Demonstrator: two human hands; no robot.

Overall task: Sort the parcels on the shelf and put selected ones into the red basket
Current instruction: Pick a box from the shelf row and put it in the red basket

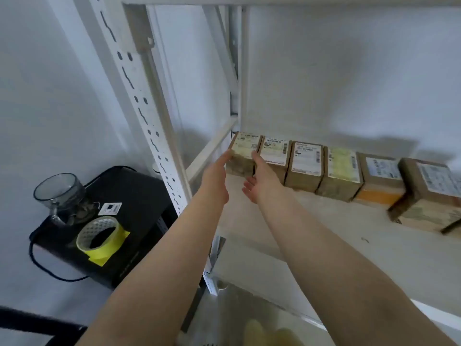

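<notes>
- A white shelf board point(324, 233) carries a row of six brown parcels along its back edge, against the white wall point(349, 71).
- The end parcel point(245, 151) sits at the left end of the row, in the back left corner of the board, next to the rear upright point(235, 71).
- Just right of the end parcel, touching it, stands the second parcel point(274, 153); then come the third parcel point(305, 162) and the fourth parcel point(341, 171), packed side by side.
- Further right of the end parcel lies a parcel with an orange front point(380, 182), and last a larger parcel point(429, 196) that juts forward of the row.
- The slotted front post point(139, 96) rises left of the end parcel, and a side rail point(212, 148) runs from it back to the corner.
- Left of the post and below the end parcel sits a black box point(129, 208) with a tape roll point(99, 234) and a clear cup point(61, 193) on top.
- The left hand point(217, 176) reaches out with straight fingers touching the end parcel's left edge.
- The right hand point(260, 178) is loosely spread, one fingertip at the seam between the end parcel and the second parcel; neither hand grips anything.
- The red basket is out of view.
</notes>
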